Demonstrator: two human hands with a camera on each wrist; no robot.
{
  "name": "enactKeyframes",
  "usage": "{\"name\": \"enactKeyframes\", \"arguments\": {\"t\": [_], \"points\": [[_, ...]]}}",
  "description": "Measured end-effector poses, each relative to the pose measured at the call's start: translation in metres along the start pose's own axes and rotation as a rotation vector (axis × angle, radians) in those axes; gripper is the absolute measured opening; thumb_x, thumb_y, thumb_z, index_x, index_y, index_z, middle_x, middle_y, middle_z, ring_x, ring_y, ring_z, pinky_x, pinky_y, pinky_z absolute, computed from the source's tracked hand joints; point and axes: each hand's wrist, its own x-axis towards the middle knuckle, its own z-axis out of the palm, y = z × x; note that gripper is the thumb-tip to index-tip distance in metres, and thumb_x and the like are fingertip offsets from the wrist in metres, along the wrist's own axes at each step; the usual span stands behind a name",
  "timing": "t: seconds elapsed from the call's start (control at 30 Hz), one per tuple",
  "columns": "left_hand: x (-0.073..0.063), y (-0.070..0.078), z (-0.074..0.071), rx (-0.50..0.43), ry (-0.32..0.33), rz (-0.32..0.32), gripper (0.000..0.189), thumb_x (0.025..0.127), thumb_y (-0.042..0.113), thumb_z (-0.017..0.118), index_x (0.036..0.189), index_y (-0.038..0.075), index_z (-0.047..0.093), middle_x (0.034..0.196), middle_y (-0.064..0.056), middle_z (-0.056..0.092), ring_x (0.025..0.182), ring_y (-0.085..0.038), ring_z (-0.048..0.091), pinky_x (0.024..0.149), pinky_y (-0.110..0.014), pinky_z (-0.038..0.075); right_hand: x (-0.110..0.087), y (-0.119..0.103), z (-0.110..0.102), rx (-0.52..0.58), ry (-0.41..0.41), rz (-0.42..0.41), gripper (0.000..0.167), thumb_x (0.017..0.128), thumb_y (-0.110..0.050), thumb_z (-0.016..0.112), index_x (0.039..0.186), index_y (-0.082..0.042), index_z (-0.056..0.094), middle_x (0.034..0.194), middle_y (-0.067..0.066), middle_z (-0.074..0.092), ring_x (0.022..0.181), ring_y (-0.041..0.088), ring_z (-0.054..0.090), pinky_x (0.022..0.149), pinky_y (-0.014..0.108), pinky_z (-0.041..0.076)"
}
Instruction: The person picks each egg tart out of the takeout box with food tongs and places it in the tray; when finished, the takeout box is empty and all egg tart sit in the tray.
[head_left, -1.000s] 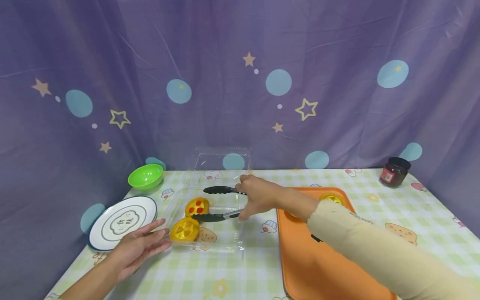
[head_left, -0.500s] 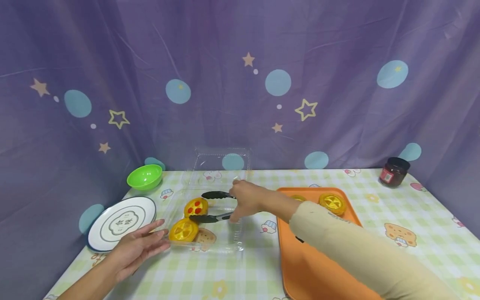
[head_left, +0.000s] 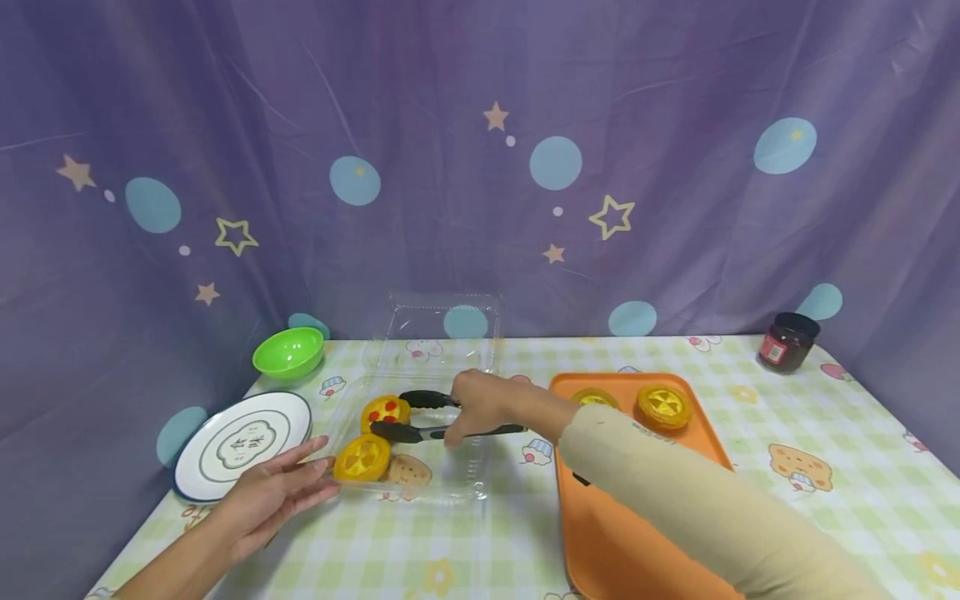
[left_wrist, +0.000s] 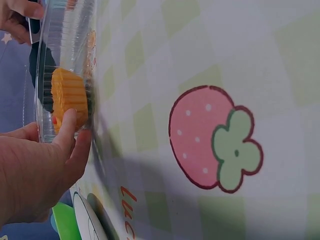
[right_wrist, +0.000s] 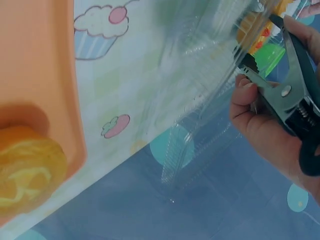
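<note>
My right hand (head_left: 480, 400) grips a pair of black-tipped metal tongs (right_wrist: 280, 95). Their tips reach into a clear hinged plastic box (head_left: 450, 492), straddling the right side of a toy tart with red dots (head_left: 382, 410). Just nearer, a plain yellow toy tart (head_left: 363, 458) sits in the box's front left corner. With fingers mostly straight, my left hand (head_left: 277, 500) touches the box's left side. In the left wrist view, its fingertips (left_wrist: 67, 127) lie against the clear wall beside a ridged yellow tart (left_wrist: 70, 92).
An orange tray (head_left: 615, 542) on the right bears two yellow tarts (head_left: 664, 406), partly behind the right sleeve. On the left stand a white plate (head_left: 262, 417) and a green bowl (head_left: 289, 353). A dark jar (head_left: 789, 342) stands back right. The box's lid (head_left: 442, 321) is raised behind.
My right hand has moved left with the tongs, and their tips have come closer together. The red-dotted tart has shifted slightly left. My left hand stays at the box.
</note>
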Motion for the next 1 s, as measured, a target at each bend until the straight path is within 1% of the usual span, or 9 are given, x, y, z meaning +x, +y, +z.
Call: {"name": "enactKeyframes", "arguments": {"t": [0.13,0.23,0.37,0.53,0.63,0.7,0.73,0.83,1.0], "points": [[0.000,0.000,0.000,-0.004,-0.002,0.001,0.073,0.095,0.006,0.059,0.151,-0.006,0.013,0.126,-0.016,0.052,0.108,-0.030,0.061,0.099,-0.043,0.050,0.001,0.001,0.004,0.014,0.018,-0.053,0.052,0.073,-0.025,0.080,0.051,-0.017,0.034,0.051,-0.009,0.024,0.049,0.008,0.024,0.043,0.020,0.024],[0.000,0.000,0.000,-0.010,-0.002,0.000,0.073,0.095,0.006,0.060,0.151,-0.005,0.013,0.122,-0.013,0.054,0.107,-0.029,0.061,0.098,-0.043,0.050,0.001,0.001,0.006,0.026,0.030,-0.081,0.054,0.075,-0.023,0.080,0.051,-0.017,0.032,0.050,-0.010,0.022,0.048,0.007,0.022,0.043,0.019,0.023],[-0.001,0.001,0.000,-0.016,-0.003,-0.004,0.074,0.095,0.006,0.060,0.151,-0.005,0.013,0.121,-0.012,0.056,0.106,-0.030,0.062,0.098,-0.042,0.050,0.001,0.003,0.008,0.041,0.046,-0.109,0.054,0.075,-0.021,0.081,0.053,-0.015,0.031,0.054,-0.007,0.022,0.049,0.007,0.019,0.044,0.019,0.021],[-0.001,0.001,0.000,-0.016,-0.001,-0.005,0.074,0.095,0.007,0.060,0.150,-0.006,0.013,0.126,-0.017,0.054,0.106,-0.030,0.062,0.098,-0.042,0.051,-0.002,0.003,0.007,0.042,0.076,-0.131,0.051,0.074,-0.022,0.081,0.055,-0.014,0.035,0.061,-0.005,0.031,0.053,0.008,0.024,0.046,0.019,0.025],[-0.001,0.001,0.001,-0.008,0.002,-0.004,0.074,0.095,0.007,0.060,0.150,-0.006,0.012,0.134,-0.027,0.046,0.106,-0.031,0.062,0.098,-0.043,0.051,-0.004,0.003,0.006,0.020,0.099,-0.155,0.044,0.073,-0.023,0.081,0.056,-0.013,0.042,0.064,-0.003,0.039,0.057,0.009,0.031,0.048,0.019,0.030],[-0.001,0.001,0.002,0.003,0.003,-0.003,0.074,0.095,0.007,0.059,0.150,-0.006,0.012,0.140,-0.035,0.036,0.106,-0.031,0.062,0.098,-0.042,0.051,-0.007,0.004,0.005,0.015,0.109,-0.165,0.040,0.073,-0.023,0.081,0.058,-0.011,0.046,0.066,-0.002,0.042,0.059,0.010,0.033,0.049,0.019,0.032],[-0.001,0.001,0.002,0.008,0.003,-0.003,0.074,0.095,0.007,0.059,0.150,-0.006,0.012,0.144,-0.036,0.030,0.107,-0.031,0.062,0.098,-0.042,0.051,-0.007,0.004,0.005,0.010,0.111,-0.166,0.039,0.073,-0.024,0.081,0.059,-0.011,0.047,0.067,-0.002,0.043,0.060,0.010,0.034,0.050,0.019,0.033],[-0.002,0.000,0.002,0.018,0.003,-0.003,0.073,0.096,0.007,0.058,0.150,-0.006,0.012,0.149,-0.037,0.018,0.107,-0.031,0.062,0.098,-0.042,0.050,-0.010,0.006,0.004,0.011,0.112,-0.169,0.037,0.073,-0.025,0.081,0.061,-0.009,0.050,0.069,-0.002,0.044,0.061,0.010,0.035,0.050,0.018,0.035],[-0.002,0.000,0.000,0.021,-0.001,-0.002,0.071,0.097,0.007,0.057,0.150,-0.006,0.012,0.150,-0.037,0.017,0.108,-0.031,0.061,0.098,-0.042,0.050,-0.014,0.008,0.003,0.054,0.119,-0.164,0.035,0.073,-0.025,0.080,0.065,-0.008,0.051,0.073,0.000,0.045,0.063,0.010,0.036,0.051,0.019,0.036]]}}
